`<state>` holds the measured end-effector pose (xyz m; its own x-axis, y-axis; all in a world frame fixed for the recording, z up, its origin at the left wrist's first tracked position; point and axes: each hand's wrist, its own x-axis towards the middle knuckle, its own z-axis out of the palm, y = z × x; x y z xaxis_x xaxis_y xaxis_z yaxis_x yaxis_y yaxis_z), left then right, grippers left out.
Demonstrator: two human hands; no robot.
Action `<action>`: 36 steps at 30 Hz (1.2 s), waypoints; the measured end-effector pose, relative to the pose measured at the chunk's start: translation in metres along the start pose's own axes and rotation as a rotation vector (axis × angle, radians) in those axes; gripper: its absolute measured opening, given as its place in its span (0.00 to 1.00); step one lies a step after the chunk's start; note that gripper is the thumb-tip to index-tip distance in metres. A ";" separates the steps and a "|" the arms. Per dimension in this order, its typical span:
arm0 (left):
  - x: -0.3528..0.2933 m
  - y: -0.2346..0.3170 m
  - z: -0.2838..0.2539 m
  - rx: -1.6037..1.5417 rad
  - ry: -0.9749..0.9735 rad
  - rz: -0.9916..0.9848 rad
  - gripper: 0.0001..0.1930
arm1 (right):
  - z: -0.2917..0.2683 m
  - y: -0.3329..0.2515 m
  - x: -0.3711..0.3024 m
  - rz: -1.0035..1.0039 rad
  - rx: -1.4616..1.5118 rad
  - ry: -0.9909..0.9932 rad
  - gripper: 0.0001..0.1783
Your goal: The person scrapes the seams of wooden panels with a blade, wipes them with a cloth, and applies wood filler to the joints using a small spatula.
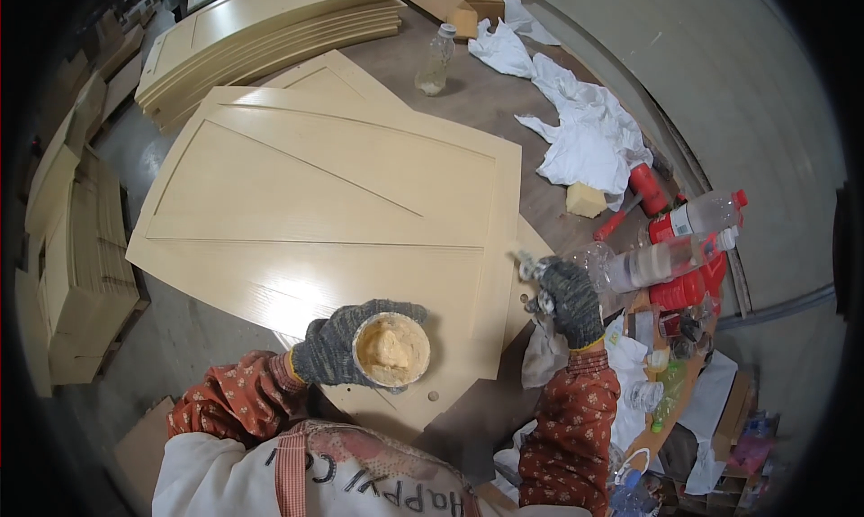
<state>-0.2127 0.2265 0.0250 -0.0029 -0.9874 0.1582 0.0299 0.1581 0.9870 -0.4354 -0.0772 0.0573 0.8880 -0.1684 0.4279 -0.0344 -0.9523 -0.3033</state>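
Wore a left glove and a right glove, both knitted in mottled dark grey with paler flecks and edged by a thin yellow band. Had on a left sleeve and a right sleeve of rust-red cloth, loose and wrinkled, scattered with small pale flowers, the right one gathered into a checked cuff. Also wore a white garment with dark lettering, a dotted pinkish-red patch and a red-and-white checked strap down the left side.
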 end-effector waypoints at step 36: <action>-0.006 -0.009 -0.009 -0.062 -0.038 -0.108 0.41 | 0.042 0.046 0.035 0.180 0.116 -0.259 0.26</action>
<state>-0.2042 0.2305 0.0151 -0.0469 -0.9975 0.0530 0.0890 0.0487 0.9948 -0.3864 -0.1156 0.0223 0.9600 -0.2467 0.1325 -0.1620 -0.8753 -0.4557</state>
